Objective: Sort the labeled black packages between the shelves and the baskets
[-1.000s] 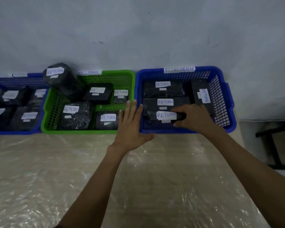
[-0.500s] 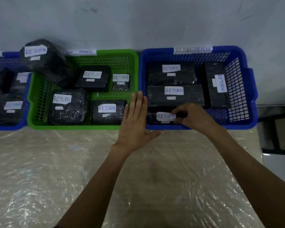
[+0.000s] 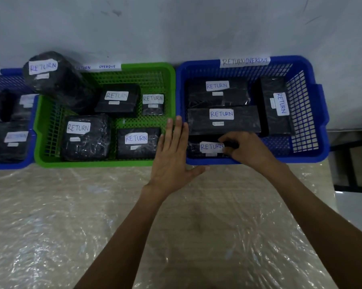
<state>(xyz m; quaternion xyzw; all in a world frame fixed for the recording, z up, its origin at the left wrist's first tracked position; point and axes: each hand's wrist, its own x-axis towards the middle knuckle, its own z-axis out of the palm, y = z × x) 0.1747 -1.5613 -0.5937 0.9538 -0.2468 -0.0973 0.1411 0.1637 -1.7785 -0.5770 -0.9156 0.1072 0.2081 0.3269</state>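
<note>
Right fingers (image 3: 228, 140) pinching front RETURN package (image 3: 205, 148) in blue basket (image 3: 322, 113); left hand (image 3: 171, 161) flat, fingers together, thumb out.

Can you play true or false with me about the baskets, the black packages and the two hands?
1. The right hand is touching a package at the front of the right blue basket. True.
2. The left hand is gripping a package. False: it is open and flat, fingers straight, over the rims where the green basket and that blue basket meet.
3. The green basket is empty. False: it holds several black packages.
4. The packages whose labels can be read say RETURN. True.
5. The round bundle lies flat on the table. False: it sits at the green basket's back left corner.
</note>
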